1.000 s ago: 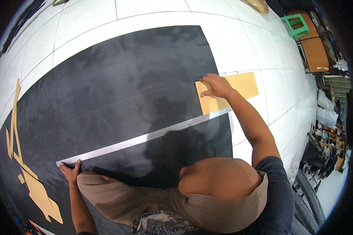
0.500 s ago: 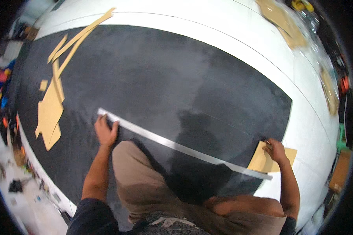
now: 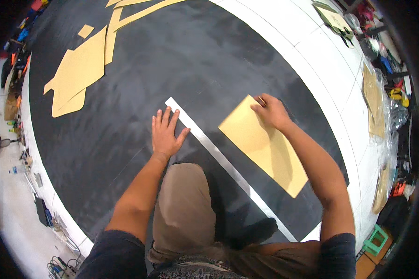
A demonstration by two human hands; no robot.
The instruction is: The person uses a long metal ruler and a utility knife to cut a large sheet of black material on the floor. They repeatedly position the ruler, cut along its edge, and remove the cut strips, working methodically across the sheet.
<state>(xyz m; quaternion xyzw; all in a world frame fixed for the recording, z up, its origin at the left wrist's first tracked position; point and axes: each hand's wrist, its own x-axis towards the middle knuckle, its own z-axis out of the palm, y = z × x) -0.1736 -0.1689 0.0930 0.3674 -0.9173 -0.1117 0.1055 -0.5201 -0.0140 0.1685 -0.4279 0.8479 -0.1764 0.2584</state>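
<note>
A long silver metal ruler slants across a black sheet of material spread on the floor. My left hand lies flat with its fingers apart, its fingertips and thumb at the ruler's far end. Beyond the ruler, on its right side, is a rectangular tan card sheet. My right hand is closed on the far corner of this card sheet, fingers curled at its edge; part of the fingertips is hidden. I cannot tell whether the card sheet rests fully on the black material.
Tan card pieces and strips lie at the far left on the black sheet, near a small tan square. Plastic-wrapped tan pieces and a green stool are at the right edge. Cables and tools clutter the left floor.
My right hand has brought the card sheet leftward from the ruler's near right end to beside its middle. My view has turned, so the ruler slants more steeply. My left hand stays by its far end.
</note>
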